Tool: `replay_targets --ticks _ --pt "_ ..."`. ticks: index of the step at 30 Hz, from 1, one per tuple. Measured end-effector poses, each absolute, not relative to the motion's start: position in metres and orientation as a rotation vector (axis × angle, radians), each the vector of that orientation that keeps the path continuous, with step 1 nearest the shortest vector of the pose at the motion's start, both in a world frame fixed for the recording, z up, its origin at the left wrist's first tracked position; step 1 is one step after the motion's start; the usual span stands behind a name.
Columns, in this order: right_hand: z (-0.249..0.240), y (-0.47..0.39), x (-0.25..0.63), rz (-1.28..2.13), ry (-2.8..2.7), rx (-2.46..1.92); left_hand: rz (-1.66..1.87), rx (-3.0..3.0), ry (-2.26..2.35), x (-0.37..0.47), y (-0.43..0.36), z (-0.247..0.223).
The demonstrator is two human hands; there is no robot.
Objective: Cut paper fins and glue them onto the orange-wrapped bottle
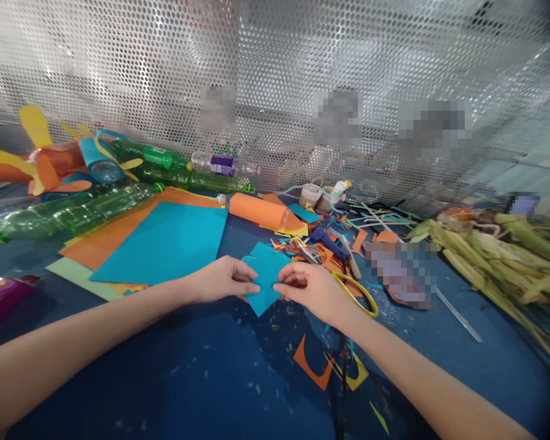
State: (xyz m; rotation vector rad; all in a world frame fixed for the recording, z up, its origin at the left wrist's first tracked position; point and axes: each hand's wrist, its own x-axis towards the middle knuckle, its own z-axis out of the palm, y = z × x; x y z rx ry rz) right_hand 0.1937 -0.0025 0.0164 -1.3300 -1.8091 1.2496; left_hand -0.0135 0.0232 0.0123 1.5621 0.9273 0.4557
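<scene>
Between my two hands is a small piece of blue paper (262,282) with a pointed lower end, held above the dark blue table (201,379). My left hand (227,279) pinches its left edge between thumb and fingers. On the opposite edge, my right hand (308,287) grips it the same way. Scissors with yellow handles (364,293) lie just beyond my right wrist, partly hidden. A stack of coloured sheets with a large blue sheet (169,241) on top rests to the left of my left hand.
Green plastic bottles (80,211) lie at the back left, near bottles with paper propellers (43,162). An orange-wrapped bottle (259,211), a blue glue gun (327,241) and paper scraps (314,363) sit around the middle. Corn husks (495,256) are piled right. Perforated metal (275,61) stands behind.
</scene>
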Motion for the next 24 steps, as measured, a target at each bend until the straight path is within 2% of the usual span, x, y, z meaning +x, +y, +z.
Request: replay_targets --ticks 4,6,8,11,12,16,24 --pt "0.020 0.001 0.195 1.312 -1.815 -1.324 0.491 1.554 0.937 -0.014 0.026 0.008" --pt "0.028 0.003 0.201 1.214 -1.904 -1.402 0.521 1.514 0.981 -0.015 0.028 0.006" --pt "0.037 0.005 0.212 0.858 -2.093 -1.610 0.572 1.464 1.031 -0.016 0.031 0.005" --pt "0.046 0.007 0.236 0.059 -2.420 -2.039 0.638 1.427 1.082 -0.018 0.034 0.007" --pt "0.047 0.007 0.244 -0.040 -2.507 -2.133 0.654 1.421 1.097 -0.019 0.035 0.009" --pt "0.044 0.011 0.268 0.119 -2.712 -2.217 0.698 1.368 1.186 -0.020 0.037 0.014" --pt "0.043 0.021 0.277 0.367 -2.698 -2.222 0.746 1.323 1.163 -0.022 0.039 0.010"
